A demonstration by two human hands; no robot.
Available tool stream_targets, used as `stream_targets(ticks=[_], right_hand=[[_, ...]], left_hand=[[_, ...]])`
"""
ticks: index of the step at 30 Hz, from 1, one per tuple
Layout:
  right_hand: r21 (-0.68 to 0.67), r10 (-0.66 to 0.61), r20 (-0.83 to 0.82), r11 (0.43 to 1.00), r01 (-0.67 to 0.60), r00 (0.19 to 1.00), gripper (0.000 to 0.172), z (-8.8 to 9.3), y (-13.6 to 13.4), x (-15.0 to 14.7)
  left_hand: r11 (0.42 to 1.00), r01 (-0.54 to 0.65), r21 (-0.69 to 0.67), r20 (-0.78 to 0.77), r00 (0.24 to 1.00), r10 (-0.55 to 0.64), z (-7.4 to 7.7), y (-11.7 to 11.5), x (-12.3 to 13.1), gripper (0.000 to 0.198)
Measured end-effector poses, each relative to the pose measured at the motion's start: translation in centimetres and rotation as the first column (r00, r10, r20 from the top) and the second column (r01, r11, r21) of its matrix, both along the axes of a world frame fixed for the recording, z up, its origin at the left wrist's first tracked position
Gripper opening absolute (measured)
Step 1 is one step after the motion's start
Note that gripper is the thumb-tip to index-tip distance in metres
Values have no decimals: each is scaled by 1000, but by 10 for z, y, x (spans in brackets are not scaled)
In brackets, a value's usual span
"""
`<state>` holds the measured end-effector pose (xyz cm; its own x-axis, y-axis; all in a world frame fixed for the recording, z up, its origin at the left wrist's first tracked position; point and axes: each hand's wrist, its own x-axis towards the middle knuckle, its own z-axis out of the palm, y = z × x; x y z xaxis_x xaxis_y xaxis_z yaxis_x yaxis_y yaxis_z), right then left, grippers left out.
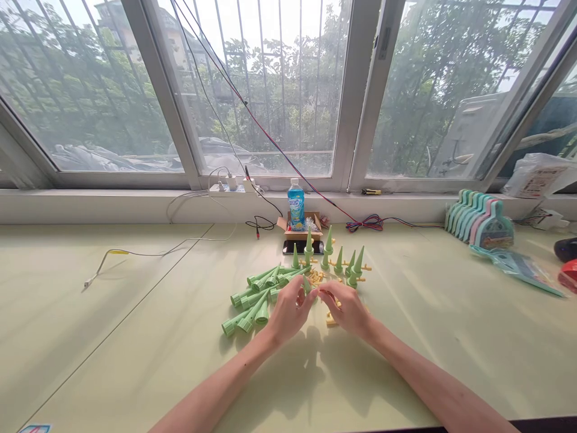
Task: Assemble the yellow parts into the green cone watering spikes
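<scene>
My left hand (288, 311) is closed around a green plastic spike (307, 284), whose pointed tip shows above the fingers. Right beside it, my right hand (348, 310) is pinched shut with its fingertips at the left hand's fingers; what it holds is hidden. To the left lies a pile of loose green spikes (252, 317) with ribbed, hollow ends. Several upright green spikes (359, 262) with small yellow side pieces stand behind and to the right. Small yellow plastic parts (317, 276) are heaped just beyond my hands, and more yellow pieces (331, 320) lie under the right hand.
A blue-labelled bottle (296, 207) stands at a small cardboard box (315, 233), behind a dark phone (293, 247). Coiled cable (367, 223) lies by the window sill. Pastel plastic pieces (489, 225) stand at the right. A thin cable (148, 254) crosses the table's left side.
</scene>
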<state>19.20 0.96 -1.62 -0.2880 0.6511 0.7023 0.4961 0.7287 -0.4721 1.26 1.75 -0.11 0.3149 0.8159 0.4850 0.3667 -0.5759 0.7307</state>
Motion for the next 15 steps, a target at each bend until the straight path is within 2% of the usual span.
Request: stream_targets(ticks=[8, 15], right_hand=[[-64, -41, -27, 997, 39, 999, 23, -1, -1, 1], [-86, -54, -78, 995, 47, 995, 21, 3, -2, 0]], left_hand=[[996, 60, 71, -81, 995, -54, -1, -1, -2, 17], [992, 89, 85, -37, 996, -87, 3, -3, -3, 24]])
